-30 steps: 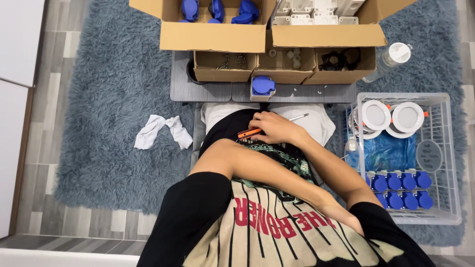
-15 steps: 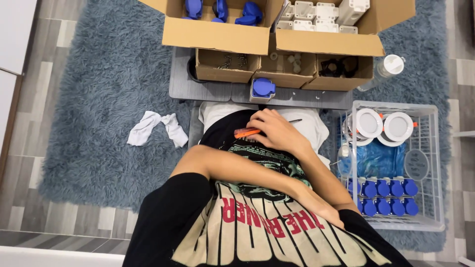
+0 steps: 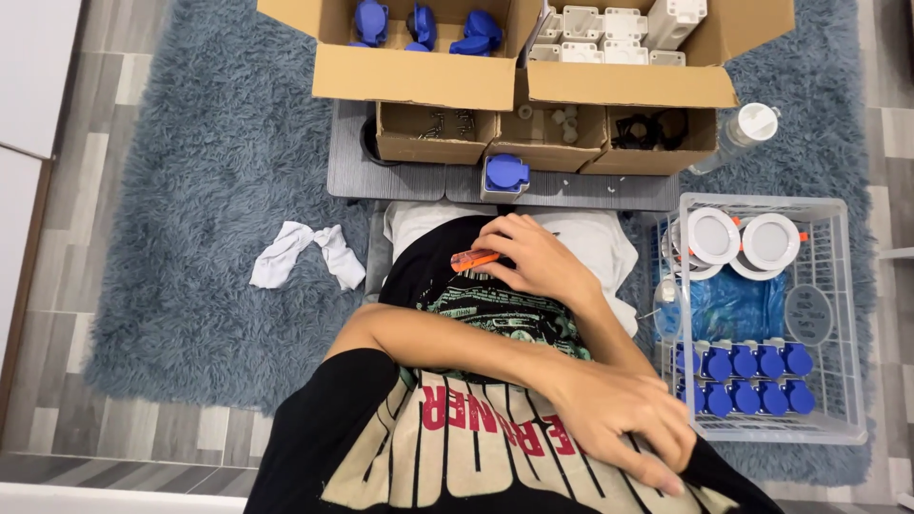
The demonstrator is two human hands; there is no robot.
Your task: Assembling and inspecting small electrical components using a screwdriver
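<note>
1. My right hand (image 3: 538, 259) holds a small orange tool (image 3: 473, 259) – fingers closed around it, its tip sticking out to the left, over the black cloth in my lap.
2. My left hand (image 3: 619, 419) crosses my body and rests on my right upper arm – fingers spread a little and curled, gripping the shirt sleeve, no object in it.
3. A low grey surface (image 3: 400, 176) sits just ahead of my knees on the shaggy blue-grey rug (image 3: 190, 190).
4. One blue plug part (image 3: 506, 174) stands on the surface's near edge, just beyond my right hand, not touching it.
5. Three small cardboard boxes (image 3: 543, 143) sit in a row on the surface with small parts inside – too small to tell what.
6. Behind them, a big cardboard box (image 3: 419, 76) with more blue parts, and a second one beside it with white parts (image 3: 609, 24).
7. Wire basket (image 3: 847, 314) to my right: rows of blue caps, two white round fittings (image 3: 743, 238).
8. Clear bottle (image 3: 738, 138) with a white cap lies just past the basket.
9. A crumpled white cloth (image 3: 305, 252) lies on the rug to my left.
</note>
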